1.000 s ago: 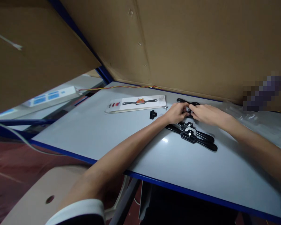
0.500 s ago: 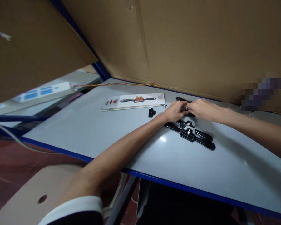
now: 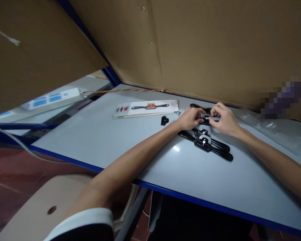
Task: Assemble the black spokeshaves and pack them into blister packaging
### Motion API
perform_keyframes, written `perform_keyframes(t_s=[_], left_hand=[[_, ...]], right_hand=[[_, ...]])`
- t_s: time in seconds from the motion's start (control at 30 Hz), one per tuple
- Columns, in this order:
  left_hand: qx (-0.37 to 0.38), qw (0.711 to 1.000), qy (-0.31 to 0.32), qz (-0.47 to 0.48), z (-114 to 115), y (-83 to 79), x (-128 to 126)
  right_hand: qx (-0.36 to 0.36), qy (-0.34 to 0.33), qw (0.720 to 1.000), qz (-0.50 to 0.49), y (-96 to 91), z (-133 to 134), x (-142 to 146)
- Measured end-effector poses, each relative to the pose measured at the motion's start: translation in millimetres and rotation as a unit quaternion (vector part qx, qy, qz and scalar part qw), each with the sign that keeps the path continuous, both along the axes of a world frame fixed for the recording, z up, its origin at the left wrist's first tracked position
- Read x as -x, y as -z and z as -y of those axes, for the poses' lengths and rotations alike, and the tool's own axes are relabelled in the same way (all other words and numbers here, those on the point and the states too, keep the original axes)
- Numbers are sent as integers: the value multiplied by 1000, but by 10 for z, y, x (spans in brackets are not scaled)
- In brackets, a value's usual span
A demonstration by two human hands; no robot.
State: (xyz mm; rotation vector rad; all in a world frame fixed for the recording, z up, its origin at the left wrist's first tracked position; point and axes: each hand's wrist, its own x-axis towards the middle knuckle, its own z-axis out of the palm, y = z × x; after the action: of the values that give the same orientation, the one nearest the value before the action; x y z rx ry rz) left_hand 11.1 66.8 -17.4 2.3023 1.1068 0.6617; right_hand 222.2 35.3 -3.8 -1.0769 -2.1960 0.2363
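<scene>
Left hand [image 3: 190,118] and right hand [image 3: 224,121] both sit fingers-narrow at the spokeshave [image 3: 206,121] between them, can't tell exact grip; I'd brace left, keep right fingertips centred.

The left hand [image 3: 189,118] and right hand [image 3: 225,121] are working at a black tool [image 3: 206,120].
Both are nearing its middle from opposite sides, while two similar tools [image 3: 201,145] are lying close together just in front. A small black part [image 3: 164,120] and a printed package [image 3: 150,106] are resting to the left; clear plastic [image 3: 278,134] is lying rightward on the white table [image 3: 100,134].
</scene>
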Motion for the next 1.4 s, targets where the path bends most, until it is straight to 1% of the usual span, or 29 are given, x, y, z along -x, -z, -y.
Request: perform_keyframes(t_s=[0.03, 0.1, 0.27, 0.4, 0.57, 0.7, 0.77, 0.8, 0.87, 0.97, 1.03, 1.1, 1.17, 1.3, 1.33, 1.4], left_hand=[[2, 1000, -2, -2, 0, 2, 0], [2, 1000, -3, -6, 2, 6, 0], [4, 1000, -7, -4, 19, 7, 14], [-5, 1000, 1, -3, 23, 0, 24], [-3, 1000, 2, -9, 17, -12, 17], [-4, 1000, 4, -7, 11, -14, 14], [-3, 1000, 3, -7, 7, -13, 18], [-2, 1000, 2, -8, 6, -12, 19], [-1, 1000, -1, -10, 5, -10, 21], [-3, 1000, 0, -9, 10, -10, 22], [-4, 1000, 6, -7, 15, -13, 21], [-3, 1000, 13, -9, 16, -15, 21], [-1, 1000, 12, -10, 13, -13, 20], [8, 1000, -4, -6, 10, 0, 18], [12, 1000, -8, -4, 12, 3, 18], [17, 1000, -14, 1, 19, 10, 19]], right_hand=[[14, 15, 1000, -8, 30, 10, -22], [33, 24, 999, 0, 86, 36, -54], [20, 60, 997, 44, 165, 108, -46], [41, 82, 995, 27, 155, 130, -23], [64, 67, 996, 9, 123, 99, -32], [94, 112, 989, -31, 124, 73, -17], [103, 123, 986, -42, 128, 72, -2], [105, 118, 987, -40, 125, 71, 3], [110, 87, 990, -27, 103, 53, 3], [123, 15, 992, -4, 24, -29, -25], [144, -35, 989, 13, -36, -105, -51], [168, -61, 984, 27, -70, -164, -64], [173, -41, 984, 21, -61, -182, -55], [147, 46, 987, -38, 39, -83, 4], [141, 55, 988, -42, 61, -42, 17], [129, 53, 990, -21, 82, 36, 31]])
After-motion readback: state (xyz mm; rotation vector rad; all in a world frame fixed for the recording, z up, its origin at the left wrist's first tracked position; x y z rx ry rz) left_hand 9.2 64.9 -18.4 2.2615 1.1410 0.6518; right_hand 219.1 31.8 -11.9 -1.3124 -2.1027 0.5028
